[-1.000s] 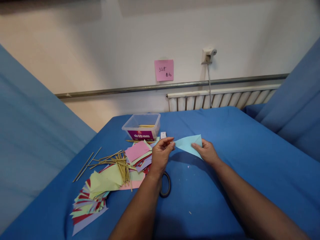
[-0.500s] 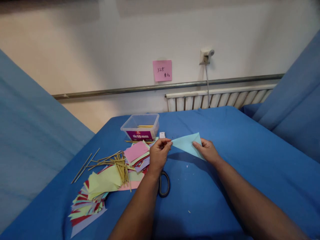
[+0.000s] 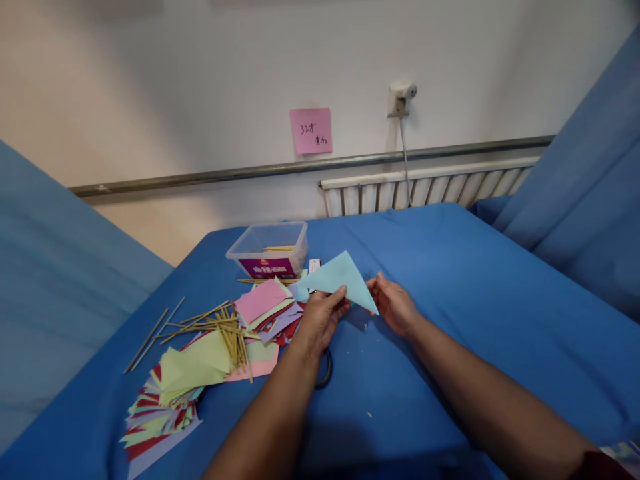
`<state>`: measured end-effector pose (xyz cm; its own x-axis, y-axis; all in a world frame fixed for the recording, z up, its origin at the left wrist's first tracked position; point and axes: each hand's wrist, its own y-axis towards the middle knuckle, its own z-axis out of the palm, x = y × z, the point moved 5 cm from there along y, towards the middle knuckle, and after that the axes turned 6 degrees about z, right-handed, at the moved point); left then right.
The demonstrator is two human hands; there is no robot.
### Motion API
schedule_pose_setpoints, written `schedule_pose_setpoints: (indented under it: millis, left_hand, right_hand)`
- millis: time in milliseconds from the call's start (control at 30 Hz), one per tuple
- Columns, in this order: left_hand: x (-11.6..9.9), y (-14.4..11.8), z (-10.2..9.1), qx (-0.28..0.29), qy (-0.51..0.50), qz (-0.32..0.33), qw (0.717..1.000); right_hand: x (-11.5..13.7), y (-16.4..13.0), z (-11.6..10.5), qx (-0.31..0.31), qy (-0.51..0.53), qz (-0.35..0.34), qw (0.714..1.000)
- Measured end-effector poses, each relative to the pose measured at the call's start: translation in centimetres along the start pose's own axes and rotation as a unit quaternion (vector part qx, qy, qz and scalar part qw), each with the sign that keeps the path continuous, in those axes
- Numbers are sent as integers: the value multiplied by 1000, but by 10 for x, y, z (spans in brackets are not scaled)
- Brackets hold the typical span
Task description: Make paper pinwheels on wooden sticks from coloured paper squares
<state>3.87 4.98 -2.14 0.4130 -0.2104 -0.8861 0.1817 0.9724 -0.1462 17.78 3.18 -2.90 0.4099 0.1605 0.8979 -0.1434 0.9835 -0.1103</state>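
A light blue sheet of paper [image 3: 345, 277], folded into a triangle, is pinched in my left hand [image 3: 321, 319], with the thumb on top and the fingers underneath. My right hand [image 3: 395, 303] is at the paper's right corner. Its fingers are loosely curved and apart, some partly behind the paper's edge; whether they touch it I cannot tell. Below my left wrist shows a black handle loop [image 3: 327, 373], which looks like scissors; the rest is hidden. Left of my hands is a pile of coloured paper pieces [image 3: 260, 300] in pink, red, purple and green.
Thin wooden sticks [image 3: 233, 340] lie across the papers, and two more rest farther left. A clear plastic box [image 3: 295, 257] with sticks inside stands at the back, beside a small white box [image 3: 314, 265]. A blue cloth [image 3: 475, 320] covers the table; blue curtains hang on both sides.
The blue paper has turned and moved left. My left hand has shifted its hold from the paper's tip to its lower edge, while my right hand has let go of its previous grip.
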Motion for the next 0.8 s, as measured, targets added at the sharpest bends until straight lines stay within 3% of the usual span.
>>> schedule_pose_setpoints:
  millis: [100,300,400,567,800]
  left_hand:
    - [-13,2,-3,-3,-55,38,998]
    - [-11,-2,4,-10,-78,43,996]
    - [-5,-4,5,-16,-82,26,996]
    - [-2,-3,0,-43,-100,12,994]
    - [-8,-4,1,-59,-107,18,992]
  right_hand:
    - [8,-8,8,29,-100,-63,993]
    - [15,-18,16,-87,-302,-173,933]
    - [13,-15,13,-116,-290,-169,935]
    - [10,-9,6,-99,-211,-129,964]
    - [11,-11,3,-99,-220,-132,961]
